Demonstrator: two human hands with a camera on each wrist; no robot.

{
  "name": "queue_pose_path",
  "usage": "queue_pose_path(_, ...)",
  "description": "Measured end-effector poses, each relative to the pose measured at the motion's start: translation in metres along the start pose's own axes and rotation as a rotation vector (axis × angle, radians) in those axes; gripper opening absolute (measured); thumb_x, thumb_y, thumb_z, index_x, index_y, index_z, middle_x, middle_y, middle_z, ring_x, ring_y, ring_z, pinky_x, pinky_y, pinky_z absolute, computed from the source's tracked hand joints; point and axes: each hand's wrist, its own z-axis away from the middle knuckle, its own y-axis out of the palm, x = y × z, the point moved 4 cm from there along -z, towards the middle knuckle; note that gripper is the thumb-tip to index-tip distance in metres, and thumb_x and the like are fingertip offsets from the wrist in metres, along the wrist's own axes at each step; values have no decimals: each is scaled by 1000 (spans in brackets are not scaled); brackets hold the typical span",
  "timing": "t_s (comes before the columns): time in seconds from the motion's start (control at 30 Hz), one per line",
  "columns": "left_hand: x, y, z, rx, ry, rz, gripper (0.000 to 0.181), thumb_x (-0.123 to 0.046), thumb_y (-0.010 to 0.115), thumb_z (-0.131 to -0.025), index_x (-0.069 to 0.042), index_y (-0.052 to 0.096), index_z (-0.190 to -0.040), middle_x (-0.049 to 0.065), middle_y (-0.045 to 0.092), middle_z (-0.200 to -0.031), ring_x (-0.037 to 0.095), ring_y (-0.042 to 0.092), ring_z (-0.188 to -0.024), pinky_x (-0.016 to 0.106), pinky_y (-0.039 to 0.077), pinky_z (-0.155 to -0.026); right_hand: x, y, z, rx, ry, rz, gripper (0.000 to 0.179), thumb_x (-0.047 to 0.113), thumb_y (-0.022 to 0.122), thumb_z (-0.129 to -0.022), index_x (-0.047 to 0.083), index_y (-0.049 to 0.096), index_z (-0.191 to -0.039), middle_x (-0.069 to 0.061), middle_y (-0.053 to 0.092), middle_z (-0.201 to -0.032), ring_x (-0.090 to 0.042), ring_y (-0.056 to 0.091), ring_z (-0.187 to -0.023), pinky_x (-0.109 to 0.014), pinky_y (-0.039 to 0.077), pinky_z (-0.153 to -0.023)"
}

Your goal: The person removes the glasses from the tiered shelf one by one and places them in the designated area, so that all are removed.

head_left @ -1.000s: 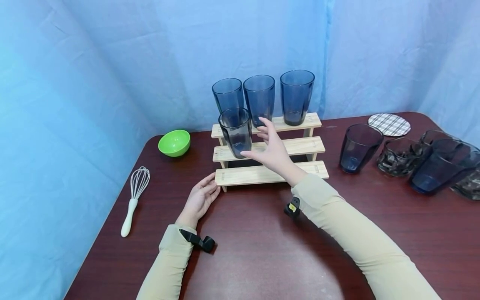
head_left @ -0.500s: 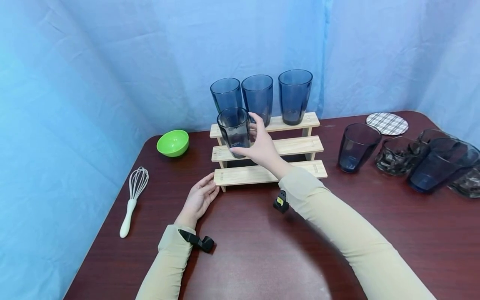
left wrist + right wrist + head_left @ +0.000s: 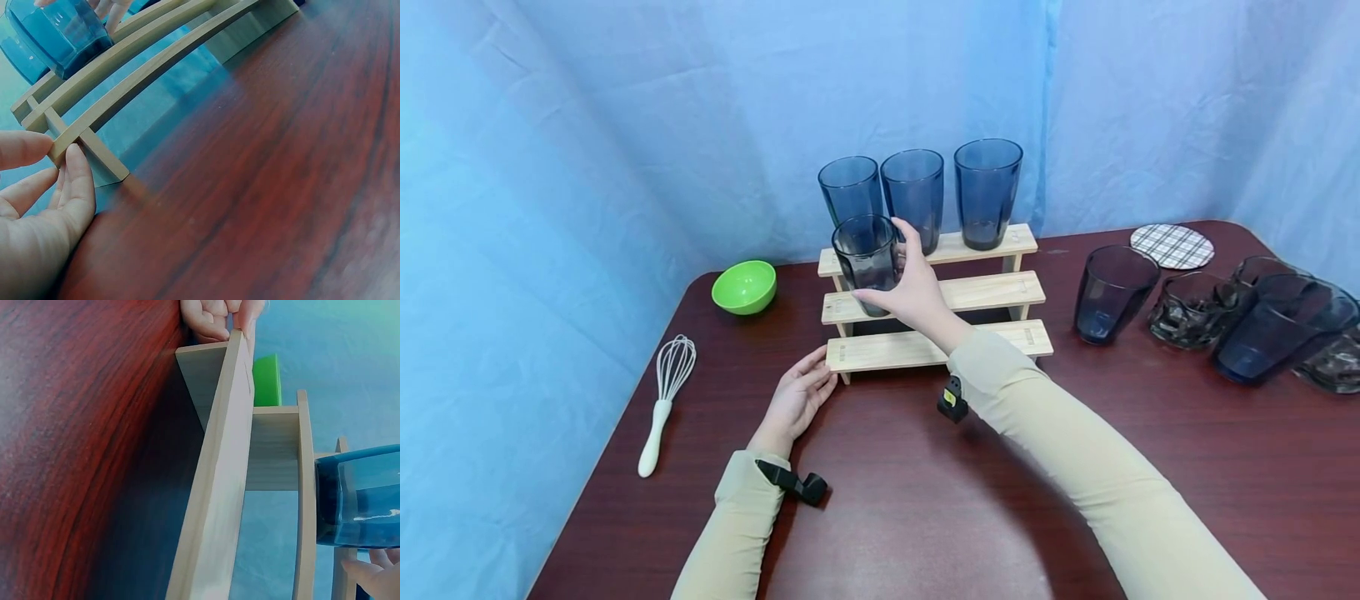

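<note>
A three-step wooden rack stands on the table. My left hand pinches the left end of its lowest step, thumb above and fingers below in the left wrist view. On the left of the middle step stands a blue glass tumbler, upright. My right hand holds this tumbler from its right side, with the thumb across the front and the fingers partly hidden behind. On the top step are a left tumbler, a middle tumbler and a right tumbler.
At left lie a whisk and a green bowl. Right of the rack stand a dark tumbler, short glasses and a leaning blue tumbler. A checked round mat lies behind them; a blue curtain hangs at the back.
My right hand has moved left onto the middle-step tumbler, closing the gap between them. The tumbler and my left hand have stayed in place; the head view has shifted slightly.
</note>
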Motion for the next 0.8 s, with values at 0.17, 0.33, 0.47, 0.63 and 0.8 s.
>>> queue_pose_path(0.17, 0, 0, 0, 3, 0, -3, 53, 10, 36, -95, 4, 24, -147, -1, 54, -100, 5, 57, -83, 17, 49, -78, 1, 1, -2, -7, 3, 15, 104, 29, 82, -73, 28, 12, -149, -17, 41, -138, -29, 46, -123, -47, 43, -98)
queue_pose_path(0.33, 1, 0, 0, 3, 2, 0, 53, 10, 36, -95, 4, 25, -146, -1, 54, -99, 5, 57, -83, 18, 49, -78, -1, 1, -3, -8, -5, 31, 101, 30, 81, -74, 28, 13, -149, -17, 43, -136, -29, 47, -122, -47, 43, -98)
queue_pose_path(0.47, 1, 0, 0, 2, 1, 0, 53, 9, 36, -95, 4, 25, -146, -1, 54, -99, 6, 57, -83, 18, 49, -78, -1, 1, -3, -8, -11, 37, 100, 30, 80, -75, 28, 14, -149, -17, 43, -136, -29, 47, -123, -47, 43, -98)
queue_pose_path(0.63, 0, -1, 1, 9, -2, 6, 53, 9, 37, -95, 4, 25, -147, -1, 55, -99, 6, 57, -83, 18, 49, -79, -2, 0, -3, -9, -13, 56, 100, 30, 81, -74, 28, 15, -149, -17, 43, -136, -28, 47, -124, -46, 44, -98)
queue_pose_path(0.8, 0, 0, 0, 16, 3, -4, 53, 8, 37, -95, 5, 24, -147, -1, 54, -100, 6, 57, -83, 18, 49, -79, -2, -2, -3, -15, -21, 70, 100, 31, 82, -73, 29, 17, -148, -16, 46, -135, -27, 49, -122, -45, 46, -96)
